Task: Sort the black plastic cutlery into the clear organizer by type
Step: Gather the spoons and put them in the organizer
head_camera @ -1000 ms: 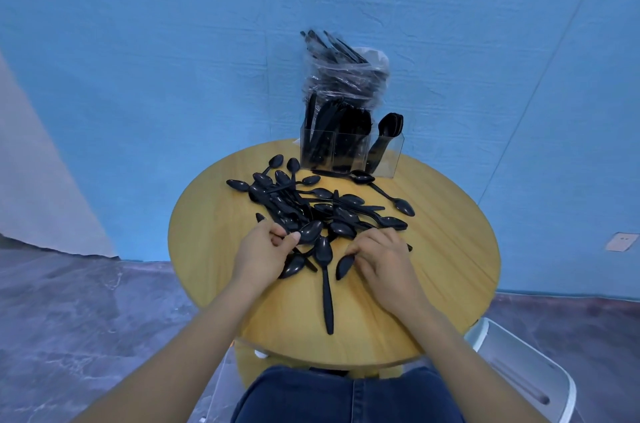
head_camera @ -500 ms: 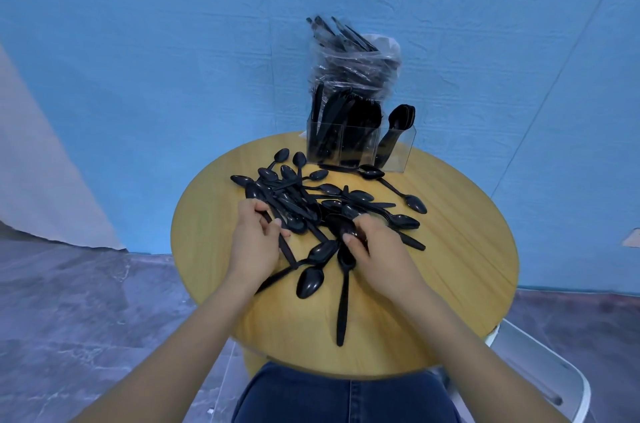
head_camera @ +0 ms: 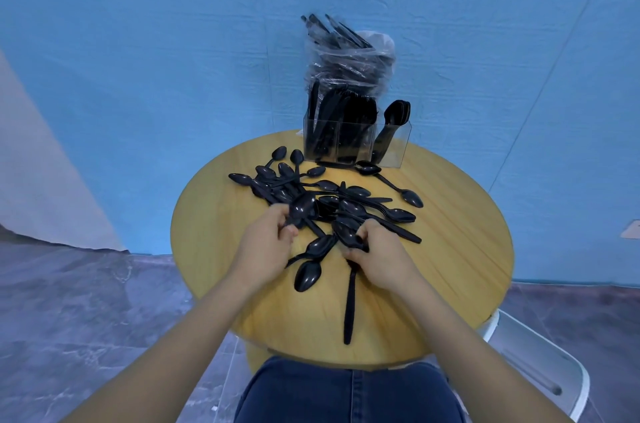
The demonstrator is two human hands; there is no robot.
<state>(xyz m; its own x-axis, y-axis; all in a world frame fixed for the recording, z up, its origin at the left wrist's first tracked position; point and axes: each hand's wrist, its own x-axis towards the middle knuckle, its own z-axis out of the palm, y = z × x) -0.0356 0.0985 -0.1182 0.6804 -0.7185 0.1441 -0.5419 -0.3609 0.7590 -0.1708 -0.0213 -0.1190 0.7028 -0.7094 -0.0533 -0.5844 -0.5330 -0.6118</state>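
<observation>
Several black plastic spoons (head_camera: 346, 201) lie in a heap on a round wooden table (head_camera: 460, 249). At the near side of the heap my left hand (head_camera: 266, 249) pinches one spoon (head_camera: 303, 208) by the handle and holds its bowl raised. To its right, my right hand (head_camera: 384, 256) grips another spoon (head_camera: 346, 232) at the heap's near edge. The clear organizer (head_camera: 356, 144) stands at the table's far edge. Its left and middle compartments are full of black cutlery, and a few spoons (head_camera: 394, 121) stand in the right one.
A clear plastic bag of black cutlery (head_camera: 349, 62) rises behind the organizer against the blue wall. One spoon (head_camera: 308, 275) and a long handle (head_camera: 349, 305) lie loose near the table's front. A white chair (head_camera: 540, 367) stands at lower right.
My left hand has lifted a spoon from the heap, with its bowl now raised. My right hand has closed on a spoon at the heap's near edge. The camera has tilted slightly.
</observation>
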